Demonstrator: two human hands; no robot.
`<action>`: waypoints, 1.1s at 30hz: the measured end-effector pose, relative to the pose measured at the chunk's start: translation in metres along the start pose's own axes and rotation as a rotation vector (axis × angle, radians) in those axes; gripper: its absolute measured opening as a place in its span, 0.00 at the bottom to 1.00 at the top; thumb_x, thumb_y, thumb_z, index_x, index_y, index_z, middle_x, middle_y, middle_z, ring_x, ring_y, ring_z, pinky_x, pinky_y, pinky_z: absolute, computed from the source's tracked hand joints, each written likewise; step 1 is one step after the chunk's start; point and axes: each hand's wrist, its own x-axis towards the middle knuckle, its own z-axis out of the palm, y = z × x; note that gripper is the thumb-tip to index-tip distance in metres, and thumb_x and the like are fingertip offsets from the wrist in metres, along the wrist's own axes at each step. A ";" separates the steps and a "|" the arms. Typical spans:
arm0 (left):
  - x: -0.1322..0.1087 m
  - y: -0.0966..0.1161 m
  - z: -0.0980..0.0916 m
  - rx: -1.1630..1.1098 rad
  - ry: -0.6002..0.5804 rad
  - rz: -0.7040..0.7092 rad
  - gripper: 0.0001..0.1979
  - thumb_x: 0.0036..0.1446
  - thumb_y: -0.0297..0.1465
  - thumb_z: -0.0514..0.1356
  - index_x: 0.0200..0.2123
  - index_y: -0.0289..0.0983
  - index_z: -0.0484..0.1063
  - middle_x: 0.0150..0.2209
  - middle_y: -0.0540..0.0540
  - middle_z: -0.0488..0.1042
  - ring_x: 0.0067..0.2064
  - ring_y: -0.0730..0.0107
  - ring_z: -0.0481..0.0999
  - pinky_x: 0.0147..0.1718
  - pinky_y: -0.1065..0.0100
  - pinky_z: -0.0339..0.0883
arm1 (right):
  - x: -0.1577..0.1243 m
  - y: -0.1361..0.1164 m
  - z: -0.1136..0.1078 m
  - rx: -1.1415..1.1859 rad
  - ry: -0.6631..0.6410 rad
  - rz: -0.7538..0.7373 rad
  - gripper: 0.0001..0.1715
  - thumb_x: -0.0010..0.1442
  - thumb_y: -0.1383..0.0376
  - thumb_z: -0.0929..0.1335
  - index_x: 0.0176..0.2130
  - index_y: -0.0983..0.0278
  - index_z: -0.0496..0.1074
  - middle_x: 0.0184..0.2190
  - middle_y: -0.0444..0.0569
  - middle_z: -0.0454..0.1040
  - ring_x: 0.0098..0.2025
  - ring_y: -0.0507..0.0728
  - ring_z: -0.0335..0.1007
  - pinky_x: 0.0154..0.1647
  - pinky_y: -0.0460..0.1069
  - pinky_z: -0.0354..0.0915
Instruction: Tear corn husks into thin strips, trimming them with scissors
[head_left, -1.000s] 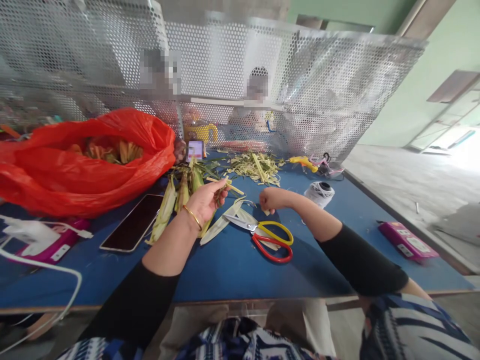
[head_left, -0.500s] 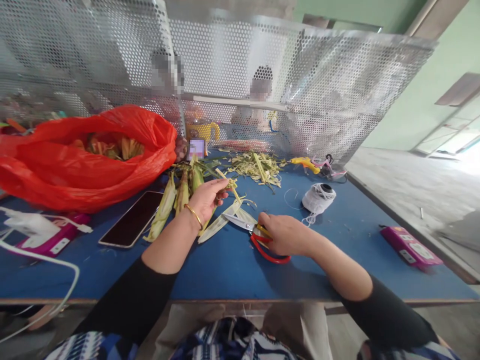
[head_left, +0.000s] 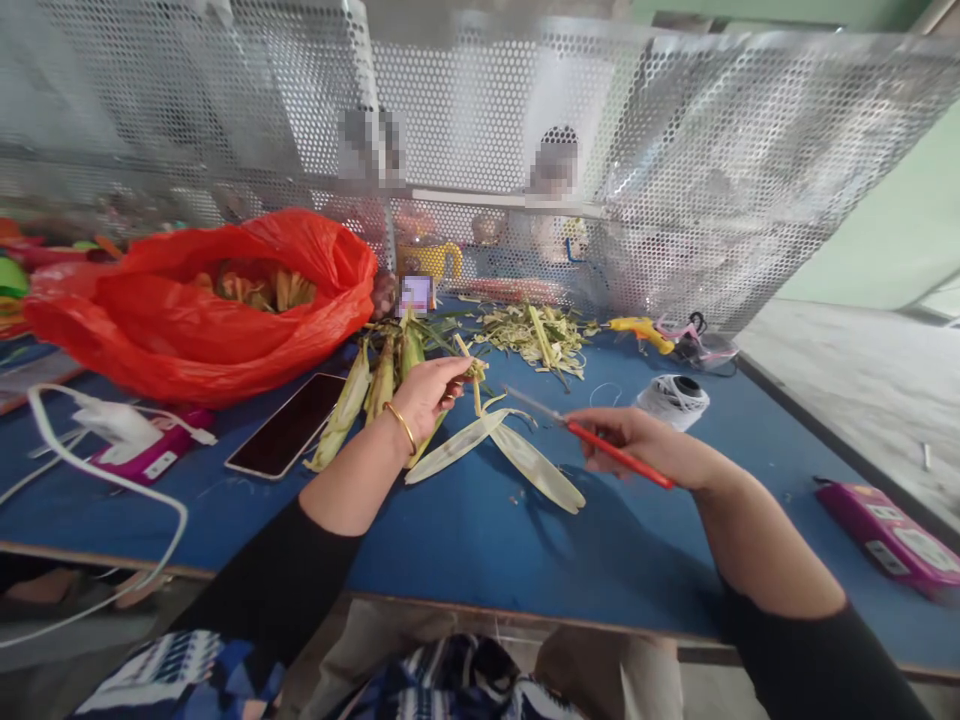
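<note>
My left hand (head_left: 431, 390), with a gold bracelet at the wrist, is closed in a pinch on a small bunch of pale green corn husk strips (head_left: 478, 385). My right hand (head_left: 637, 440) grips red-handled scissors (head_left: 615, 452), their blades pointing left toward the bunch but apart from it. Below the bunch, two long pale husk leaves (head_left: 536, 468) fan out over the blue table. Left of my left hand lie several corn husks (head_left: 341, 415). Beyond the hands is a heap of cut husk scraps (head_left: 532, 335).
A red plastic bag (head_left: 202, 360) stands at left, near a phone (head_left: 285, 428) and a purple power strip (head_left: 154, 455) with white cables. To the right are a white thread spool (head_left: 673, 402), a yellow glue gun (head_left: 643, 332) and another purple strip (head_left: 889, 530). A perforated screen (head_left: 480, 110) backs the table.
My right hand has moved right with the scissors, which are now turned edge-on, away from the husk leaves. My left hand keeps its pinch. The whole view has shifted slightly.
</note>
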 end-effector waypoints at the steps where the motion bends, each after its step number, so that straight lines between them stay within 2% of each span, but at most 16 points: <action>1: 0.000 -0.001 0.000 0.028 -0.005 0.020 0.05 0.49 0.24 0.65 0.22 0.31 0.77 0.20 0.47 0.72 0.17 0.84 0.60 0.12 0.80 0.44 | 0.001 0.001 0.000 0.073 0.067 -0.020 0.32 0.51 0.51 0.72 0.50 0.65 0.70 0.25 0.42 0.67 0.20 0.48 0.56 0.19 0.44 0.55; 4: 0.000 -0.005 0.002 0.100 -0.048 0.059 0.05 0.48 0.25 0.65 0.22 0.32 0.78 0.19 0.48 0.71 0.16 0.84 0.58 0.13 0.79 0.42 | 0.003 0.001 0.004 0.185 0.181 -0.124 0.41 0.49 0.39 0.69 0.49 0.66 0.68 0.28 0.44 0.64 0.23 0.48 0.55 0.20 0.44 0.54; 7: -0.002 -0.009 0.005 0.136 -0.113 0.061 0.04 0.47 0.26 0.66 0.22 0.33 0.78 0.18 0.49 0.70 0.16 0.84 0.57 0.13 0.77 0.40 | 0.005 -0.002 0.009 0.139 0.162 -0.198 0.45 0.46 0.35 0.68 0.49 0.66 0.69 0.29 0.44 0.63 0.25 0.49 0.54 0.22 0.45 0.53; 13: -0.006 -0.014 0.012 0.201 -0.154 0.042 0.04 0.45 0.27 0.67 0.22 0.33 0.79 0.14 0.54 0.62 0.16 0.82 0.56 0.15 0.76 0.41 | 0.013 -0.004 0.018 0.119 0.120 -0.106 0.39 0.47 0.39 0.70 0.44 0.68 0.72 0.23 0.39 0.58 0.23 0.47 0.47 0.23 0.45 0.49; 18: -0.005 -0.020 0.014 0.245 -0.178 0.025 0.06 0.46 0.25 0.64 0.20 0.33 0.78 0.13 0.53 0.60 0.16 0.81 0.55 0.16 0.75 0.41 | 0.019 -0.004 0.026 0.177 0.141 -0.057 0.35 0.49 0.44 0.71 0.44 0.69 0.73 0.20 0.37 0.55 0.22 0.47 0.48 0.24 0.46 0.49; 27: -0.002 -0.024 0.013 0.255 -0.232 0.026 0.05 0.45 0.28 0.66 0.21 0.34 0.78 0.13 0.54 0.60 0.17 0.81 0.53 0.15 0.75 0.40 | 0.019 -0.004 0.032 0.223 0.146 -0.042 0.33 0.49 0.41 0.70 0.37 0.68 0.74 0.17 0.35 0.51 0.19 0.45 0.43 0.20 0.45 0.44; 30: -0.002 -0.024 0.013 0.220 -0.218 0.001 0.05 0.45 0.29 0.68 0.21 0.33 0.77 0.14 0.54 0.61 0.16 0.82 0.55 0.15 0.76 0.42 | 0.019 -0.002 0.035 0.217 0.194 -0.028 0.34 0.49 0.40 0.69 0.37 0.69 0.74 0.18 0.36 0.51 0.19 0.45 0.43 0.19 0.44 0.44; 33: -0.002 -0.021 0.013 0.106 -0.170 -0.055 0.06 0.48 0.28 0.68 0.23 0.32 0.77 0.17 0.51 0.67 0.17 0.82 0.62 0.14 0.78 0.49 | 0.019 -0.002 0.035 0.218 0.310 -0.067 0.39 0.48 0.39 0.69 0.43 0.69 0.73 0.19 0.37 0.55 0.19 0.46 0.47 0.19 0.45 0.49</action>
